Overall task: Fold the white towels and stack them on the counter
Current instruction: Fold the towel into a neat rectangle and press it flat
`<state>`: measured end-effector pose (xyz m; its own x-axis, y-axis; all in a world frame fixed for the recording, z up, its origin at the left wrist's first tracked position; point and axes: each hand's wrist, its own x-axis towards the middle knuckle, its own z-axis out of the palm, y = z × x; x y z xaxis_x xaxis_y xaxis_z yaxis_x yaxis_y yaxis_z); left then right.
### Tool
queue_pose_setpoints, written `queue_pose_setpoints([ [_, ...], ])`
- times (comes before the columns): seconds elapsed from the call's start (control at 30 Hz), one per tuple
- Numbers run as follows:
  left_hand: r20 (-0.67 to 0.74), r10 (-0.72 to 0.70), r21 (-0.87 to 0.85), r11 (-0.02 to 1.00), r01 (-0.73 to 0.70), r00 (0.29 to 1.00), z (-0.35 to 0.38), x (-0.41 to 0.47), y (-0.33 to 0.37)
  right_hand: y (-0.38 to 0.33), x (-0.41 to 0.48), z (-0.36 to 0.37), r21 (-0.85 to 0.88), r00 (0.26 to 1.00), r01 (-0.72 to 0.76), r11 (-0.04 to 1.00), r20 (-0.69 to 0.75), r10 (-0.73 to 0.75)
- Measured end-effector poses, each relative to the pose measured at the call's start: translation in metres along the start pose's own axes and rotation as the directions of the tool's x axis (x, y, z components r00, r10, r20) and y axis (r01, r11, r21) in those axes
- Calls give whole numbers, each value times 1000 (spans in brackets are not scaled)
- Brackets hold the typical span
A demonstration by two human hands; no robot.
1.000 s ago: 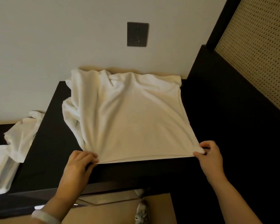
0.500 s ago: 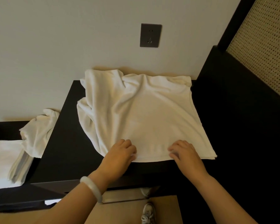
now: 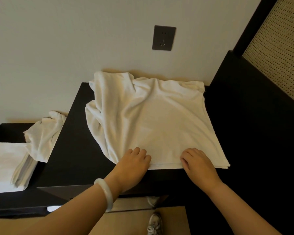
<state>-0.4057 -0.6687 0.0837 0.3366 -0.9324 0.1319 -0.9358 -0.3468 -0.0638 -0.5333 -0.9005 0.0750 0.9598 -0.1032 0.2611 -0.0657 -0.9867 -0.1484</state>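
**Dark counter, white towel being smoothed at its near edge**

Pale wall [image 3: 58, 48] with a grey socket [image 3: 163, 38] stands behind a black counter [image 3: 75, 150]. On the counter lies a white towel [image 3: 156, 119] — flat on its right half, bunched and rumpled along its left and far sides.

A second ago each hand pinched a near corner, pulling the towel taut. Half a second ago both had let go and come inward, and they sit much the same now. The near edge lies straight along the counter's front, so the spreading step looks done and smoothing or the first fold seems next.

The left hand [image 3: 133, 165], a pale bangle [image 3: 105, 193] on its wrist, rests palm down on the near edge, fingers [image 3: 139, 152] loosely curled, holding nothing. The right hand [image 3: 196, 162] rests beside it, a gap of towel between, its fingers [image 3: 187, 156] bent, tips pressing the cloth — whether they pinch any cloth is unclear.

Far left, on a lower ledge, a folded stack [image 3: 5, 165] sits with a loose towel [image 3: 44, 133] touching it.
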Motion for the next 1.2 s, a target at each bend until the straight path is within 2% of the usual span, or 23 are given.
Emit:
queue_pose_setpoints([
  [0.1, 29, 9, 35, 999, -10, 1000, -3, 4, 2, 2, -1, -1, 23, 999, 2, 1000, 36, -3],
  [0.23, 66, 38, 74, 996, -43, 997, -7, 3, 3, 3, -3, 1, -88, 997, 72, 994, 35, -69],
  [0.37, 127, 5, 118, 993, -20, 992, -7, 4, 8, 1, -5, 5, -159, 995, 103, 982, 28, -100],
  [0.47, 126, -25, 97, 995, 12, 992, -5, 4, 6, 1, -2, 6, -150, 996, 87, 985, -2, -88],
  [0.6, 60, -42, 41, 998, 40, 997, -9, 6, -6, 4, 1, 6, -37, 998, -24, 999, -60, 22],
  [0.77, -137, -13, -96, 995, 0, 990, -26, -5, -11, -3, -9, -16, -21, 985, 33, 999, -166, -36],
  [0.9, -29, 46, -105, 993, -49, 999, -9, -26, -11, -5, -27, -2, -90, 993, 117, 989, -5, -118],
  [1.0, -9, -14, -129, 992, 13, 1000, 3, -28, -12, -5, -29, 3, -38, 998, 58, 998, 25, -57],
  [1.1, -53, -32, -115, 993, 25, 998, 3, -26, -13, -5, -29, 1, 52, 1000, 22, 998, 4, -22],
  [1.2, -62, -47, -110, 993, 39, 997, 2, -25, -16, 3, -23, -2, 197, 980, -189, 962, -25, 198],
])
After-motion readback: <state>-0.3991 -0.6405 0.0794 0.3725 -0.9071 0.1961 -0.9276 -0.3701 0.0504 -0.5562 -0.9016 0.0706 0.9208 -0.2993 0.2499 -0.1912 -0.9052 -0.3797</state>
